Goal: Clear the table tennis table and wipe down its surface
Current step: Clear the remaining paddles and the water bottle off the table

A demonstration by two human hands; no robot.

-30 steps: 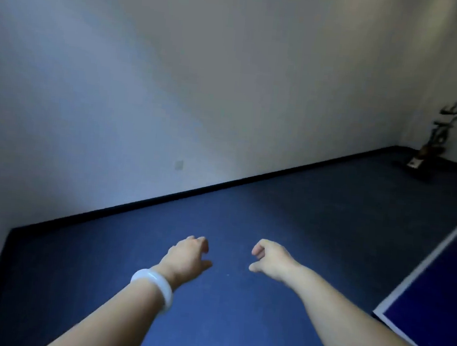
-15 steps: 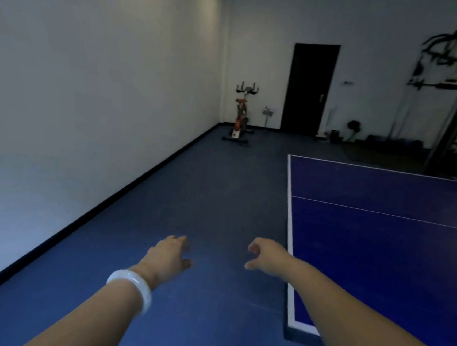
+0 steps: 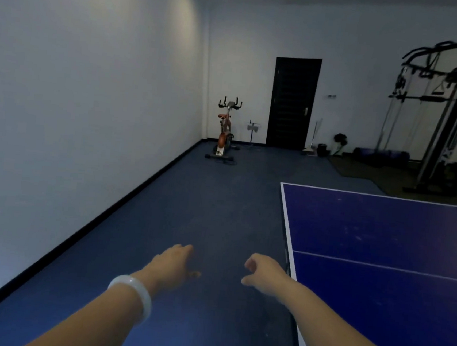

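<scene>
Our view has swung from the wall to bring the tabletop [image 3: 382, 243] just right of our right hand [image 3: 263, 276], and with each grip, left hand [image 3: 173, 265] included, loosely curled on nothing, wiping awaits a cloth.

blue table tennis table [image 3: 382, 243], white edge lines, faint specks on top; stands on dark blue floor [image 3: 202, 226].
</scene>
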